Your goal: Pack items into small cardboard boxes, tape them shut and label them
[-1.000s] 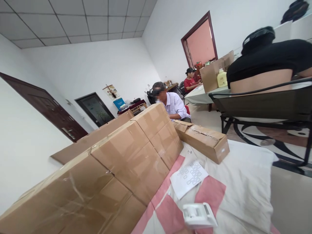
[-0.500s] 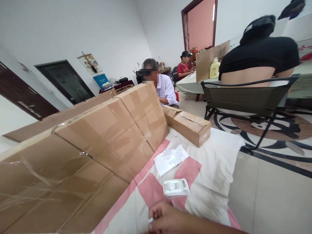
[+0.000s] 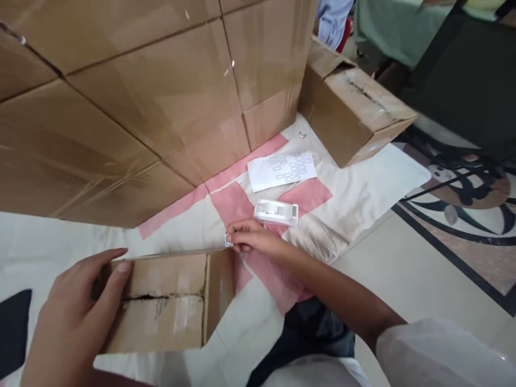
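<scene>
A small cardboard box [image 3: 161, 301] with a taped seam lies in front of me on a white and pink cloth [image 3: 355, 199]. My left hand [image 3: 76, 317] rests flat on the box's left end, fingers spread over its top edge. My right hand [image 3: 252, 239] pinches a small white sticker [image 3: 228, 240] at the box's upper right corner. Just beyond that hand sits a white label printer [image 3: 276, 213]. A white sheet of stickers [image 3: 282, 169] lies farther back on the cloth.
A wall of large taped cartons [image 3: 141, 97] stands right behind the small box. Another carton [image 3: 355, 115] lies at the back right. A dark chair [image 3: 459, 80] and patterned floor [image 3: 463, 204] are to the right. A person's sleeve [image 3: 332, 19] shows at the top.
The view has dropped from the room down to the cloth. The small box and my left hand have come into view, and my right hand now holds a sticker at the box's corner.
</scene>
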Tool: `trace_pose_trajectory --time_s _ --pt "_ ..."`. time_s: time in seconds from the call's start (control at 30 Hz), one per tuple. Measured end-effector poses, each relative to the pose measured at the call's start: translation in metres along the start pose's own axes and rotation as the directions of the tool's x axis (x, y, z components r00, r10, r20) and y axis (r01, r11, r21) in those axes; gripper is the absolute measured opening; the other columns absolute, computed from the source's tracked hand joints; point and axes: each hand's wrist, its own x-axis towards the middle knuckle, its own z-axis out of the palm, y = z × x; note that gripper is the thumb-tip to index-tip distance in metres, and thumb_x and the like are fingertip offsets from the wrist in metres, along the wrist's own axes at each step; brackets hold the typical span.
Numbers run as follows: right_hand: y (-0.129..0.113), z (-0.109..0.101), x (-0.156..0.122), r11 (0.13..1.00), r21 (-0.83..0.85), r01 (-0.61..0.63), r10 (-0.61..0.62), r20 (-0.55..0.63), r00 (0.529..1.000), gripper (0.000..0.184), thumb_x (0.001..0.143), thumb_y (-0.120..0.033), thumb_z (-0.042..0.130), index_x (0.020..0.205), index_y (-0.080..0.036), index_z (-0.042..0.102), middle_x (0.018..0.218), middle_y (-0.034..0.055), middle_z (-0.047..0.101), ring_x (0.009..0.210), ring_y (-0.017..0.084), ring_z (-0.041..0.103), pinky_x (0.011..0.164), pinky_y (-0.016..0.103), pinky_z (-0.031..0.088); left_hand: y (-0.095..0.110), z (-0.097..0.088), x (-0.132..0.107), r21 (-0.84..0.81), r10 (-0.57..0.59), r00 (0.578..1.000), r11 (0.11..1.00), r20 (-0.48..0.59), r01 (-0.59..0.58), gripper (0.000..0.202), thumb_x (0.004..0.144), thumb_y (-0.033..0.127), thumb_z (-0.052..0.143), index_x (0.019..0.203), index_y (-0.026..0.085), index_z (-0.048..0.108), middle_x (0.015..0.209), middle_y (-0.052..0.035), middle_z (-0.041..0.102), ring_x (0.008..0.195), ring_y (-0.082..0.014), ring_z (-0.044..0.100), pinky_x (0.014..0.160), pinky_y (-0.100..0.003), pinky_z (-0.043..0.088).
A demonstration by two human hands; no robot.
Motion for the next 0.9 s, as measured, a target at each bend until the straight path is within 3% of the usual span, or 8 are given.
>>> trace_pose_trajectory --time_s 0.1,0.27,0.33,0.43,0.53,0.73,0.9 --pt "-0.003 0.001 -0.002 0.998 -0.053 0.018 -0.016 0.036 0.999 0.026 0.079 -0.036 0.075 0.075 -0.014 0.061 0.053 -0.0068 0.055 0.044 0.004 0.036 0.045 0.019 0.022 0.019 -0.009 -0.005 0.032 -0.049 0.998 0.998 0.034 0.048 0.048 0.095 0.059 0.039 0.116 0.023 0.062 0.118 -0.0082 0.066 0.115 -0.0284 0.058 0.106 -0.048 0.044" --pt "-0.011 0.001 -0.010 0.985 -0.165 0.041 -0.001 0.239 0.971 0.030 0.079 -0.039 0.078 0.076 -0.012 0.068 0.050 -0.0071 0.052 0.047 0.005 0.042 0.048 0.018 0.030 0.047 -0.020 -0.013 0.049 -0.139 0.990 0.989 0.036 0.137 0.050 0.097 0.059 0.037 0.125 0.023 0.060 0.123 -0.0084 0.063 0.117 -0.0282 0.056 0.107 -0.049 0.043" --pt "-0.013 0.000 -0.014 0.972 -0.231 0.032 0.049 0.335 0.941 0.029 0.079 -0.039 0.079 0.077 -0.011 0.070 0.054 -0.0057 0.056 0.048 0.004 0.043 0.048 0.018 0.030 0.053 -0.021 -0.015 0.044 -0.149 0.988 0.988 0.030 0.148 0.049 0.098 0.057 0.039 0.126 0.023 0.061 0.123 -0.0084 0.063 0.117 -0.0278 0.056 0.107 -0.048 0.043" --pt "-0.011 0.001 -0.017 0.947 -0.321 -0.007 0.171 0.484 0.858 0.030 0.079 -0.039 0.080 0.085 -0.010 0.074 0.060 -0.0036 0.062 0.050 0.004 0.047 0.048 0.017 0.033 0.056 -0.022 -0.017 0.043 -0.155 0.987 0.987 0.039 0.153 0.049 0.100 0.054 0.039 0.129 0.022 0.060 0.124 -0.0089 0.063 0.120 -0.0283 0.055 0.108 -0.048 0.042" --pt "-0.008 0.001 -0.017 0.941 -0.337 -0.026 0.220 0.553 0.803 0.030 0.078 -0.037 0.080 0.090 -0.010 0.076 0.059 -0.0044 0.061 0.049 0.004 0.049 0.050 0.017 0.038 0.055 -0.021 -0.018 0.035 -0.155 0.988 0.987 0.017 0.154 0.049 0.100 0.055 0.039 0.130 0.023 0.061 0.125 -0.0089 0.063 0.121 -0.0287 0.055 0.110 -0.048 0.041" --pt "-0.007 -0.001 -0.015 0.960 -0.279 -0.011 0.159 0.515 0.842 0.031 0.081 -0.037 0.078 0.095 -0.009 0.078 0.059 -0.0032 0.062 0.048 0.004 0.050 0.051 0.017 0.039 0.056 -0.022 -0.019 0.042 -0.141 0.990 0.989 0.003 0.141 0.049 0.100 0.054 0.040 0.131 0.022 0.061 0.125 -0.0084 0.063 0.121 -0.0278 0.055 0.111 -0.047 0.041" --pt "-0.006 0.000 -0.014 0.955 -0.298 -0.004 0.162 0.507 0.846 0.032 0.082 -0.038 0.077 0.094 -0.009 0.077 0.064 -0.0013 0.065 0.051 0.005 0.053 0.051 0.016 0.040 0.061 -0.022 -0.020 0.070 -0.186 0.983 0.980 0.006 0.185 0.051 0.101 0.054 0.039 0.133 0.022 0.061 0.125 -0.0073 0.063 0.121 -0.0277 0.055 0.111 -0.049 0.042"
